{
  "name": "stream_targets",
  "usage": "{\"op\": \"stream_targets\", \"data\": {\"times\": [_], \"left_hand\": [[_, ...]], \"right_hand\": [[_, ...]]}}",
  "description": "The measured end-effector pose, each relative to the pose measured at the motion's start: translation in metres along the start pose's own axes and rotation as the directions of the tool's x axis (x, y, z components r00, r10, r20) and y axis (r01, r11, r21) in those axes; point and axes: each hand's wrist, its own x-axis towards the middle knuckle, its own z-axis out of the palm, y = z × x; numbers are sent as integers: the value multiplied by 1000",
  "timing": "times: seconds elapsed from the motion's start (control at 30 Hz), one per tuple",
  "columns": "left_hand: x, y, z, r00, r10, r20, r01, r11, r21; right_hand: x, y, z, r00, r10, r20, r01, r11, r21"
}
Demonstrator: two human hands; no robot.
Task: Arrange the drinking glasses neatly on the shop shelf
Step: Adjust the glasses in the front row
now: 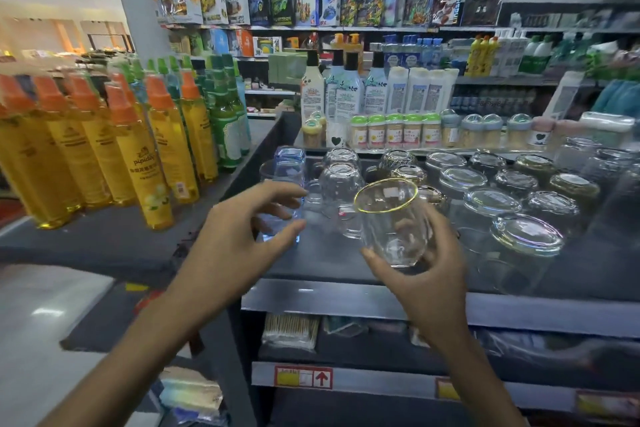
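Right grip was curled round the lower half of a gold-rimmed glass, which sat mouth up and tilted toward the camera, held just above the dark shelf. Left grip hung half open, thumb and fingers spread before a blue-tinted glass at the shelf's left end — whether they touched it could not be told. Rows of upside-down glasses stood behind and to the right — yellow bottles lined the neighbouring shelf.

Head-worn wide view — facing forward and down, near the shelf.
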Motion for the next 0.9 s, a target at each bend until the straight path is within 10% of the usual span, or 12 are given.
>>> {"op": "stream_targets", "data": {"times": [0.27,0.9], "left_hand": [[-38,-5,47,992,-22,122,45,980,-192],[-20,-22,88,997,-36,67,30,995,94]], "right_hand": [[6,-41,-24,941,111,320,-34,971,-238],[42,-61,20,891,404,209,-195,755,-626]]}}
